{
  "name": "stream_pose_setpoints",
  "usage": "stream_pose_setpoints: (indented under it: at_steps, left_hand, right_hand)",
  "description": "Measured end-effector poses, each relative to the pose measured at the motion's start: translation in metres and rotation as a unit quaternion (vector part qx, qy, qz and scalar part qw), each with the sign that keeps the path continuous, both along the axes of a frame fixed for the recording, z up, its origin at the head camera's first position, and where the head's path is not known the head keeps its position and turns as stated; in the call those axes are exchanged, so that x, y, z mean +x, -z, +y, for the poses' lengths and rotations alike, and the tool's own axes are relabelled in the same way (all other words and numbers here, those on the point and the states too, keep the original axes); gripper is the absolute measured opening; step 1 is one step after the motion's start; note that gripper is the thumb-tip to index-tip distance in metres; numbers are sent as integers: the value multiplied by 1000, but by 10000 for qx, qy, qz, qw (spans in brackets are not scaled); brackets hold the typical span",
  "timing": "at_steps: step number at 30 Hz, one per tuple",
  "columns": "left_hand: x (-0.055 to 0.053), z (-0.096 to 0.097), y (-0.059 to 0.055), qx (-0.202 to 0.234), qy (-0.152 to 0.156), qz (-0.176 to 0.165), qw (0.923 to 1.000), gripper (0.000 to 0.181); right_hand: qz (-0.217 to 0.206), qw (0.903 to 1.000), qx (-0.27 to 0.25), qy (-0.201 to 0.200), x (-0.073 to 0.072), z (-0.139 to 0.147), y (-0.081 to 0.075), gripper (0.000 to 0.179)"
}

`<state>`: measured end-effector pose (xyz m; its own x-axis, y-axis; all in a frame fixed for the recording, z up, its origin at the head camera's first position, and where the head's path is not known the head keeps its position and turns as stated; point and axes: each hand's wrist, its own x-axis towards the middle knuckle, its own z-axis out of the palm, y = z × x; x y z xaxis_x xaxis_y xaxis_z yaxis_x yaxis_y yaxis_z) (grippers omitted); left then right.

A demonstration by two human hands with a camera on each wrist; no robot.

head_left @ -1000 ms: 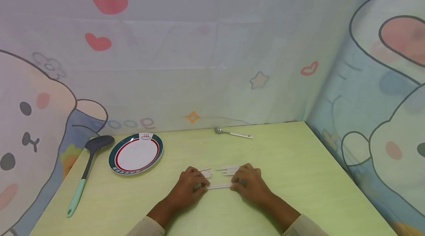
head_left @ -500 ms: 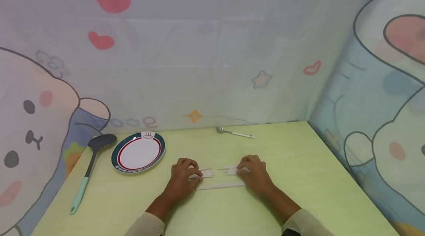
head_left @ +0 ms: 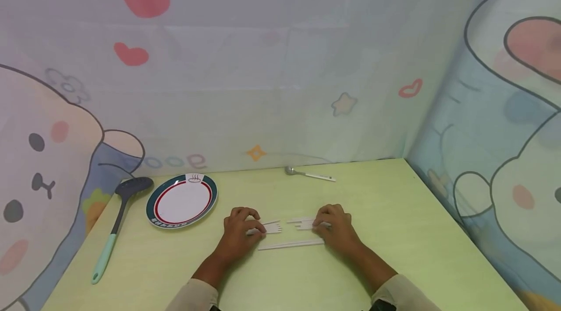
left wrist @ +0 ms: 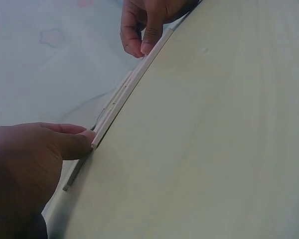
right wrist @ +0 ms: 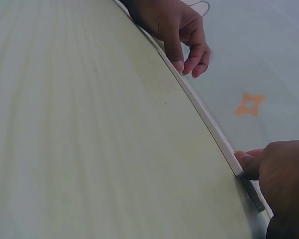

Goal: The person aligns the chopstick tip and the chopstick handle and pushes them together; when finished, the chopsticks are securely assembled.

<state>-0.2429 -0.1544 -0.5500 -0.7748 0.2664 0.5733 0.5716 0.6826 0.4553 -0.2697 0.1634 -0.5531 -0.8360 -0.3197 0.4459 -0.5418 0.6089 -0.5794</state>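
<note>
Backdrop (head_left: 271, 72) of pale cloth, printed with hearts, stars and large cartoon animals, rises beyond the far side of the bench (head_left: 416, 233) and along its right side; the bench top is pale yellow-green with a wood grain. At the far left lies a cooking spoon (head_left: 118, 216), its dark head far and its mint handle pointing near. Just right of it sits a round plate (head_left: 181, 202), white with a red ring and a dark green border. Light sleeves (head_left: 193, 296) reach in from the near edge, and the person's left hand (head_left: 236, 235) and right hand (head_left: 336, 227) are low over the middle of the bench, apart from each other. Slim white sticks (head_left: 289, 245) lie side by side just nearer than the gap between the hands, their right ends by the right hand. Near the far edge lies a teaspoon (head_left: 311, 175), metal bowl left, white handle right. Smallest to view are a left fork (head_left: 273, 228) and a right fork (head_left: 302, 226), both white, prongs facing across a gap; each hand's thumb and fingers pinch its own one.
</note>
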Motion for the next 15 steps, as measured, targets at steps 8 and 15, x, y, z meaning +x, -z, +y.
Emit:
stream_pose_setpoints:
  at_steps: [8,15]
  left_hand:
    - [0,2,-1,-52,-37,-206,9998,17]
    - [1,2,-2,-42,-43,-312,9995,16]
  right_hand:
    - [-201,9998,64,-47,1,1,-1,16]
    - [-270,9996,-19,-68,3,0,-5,18]
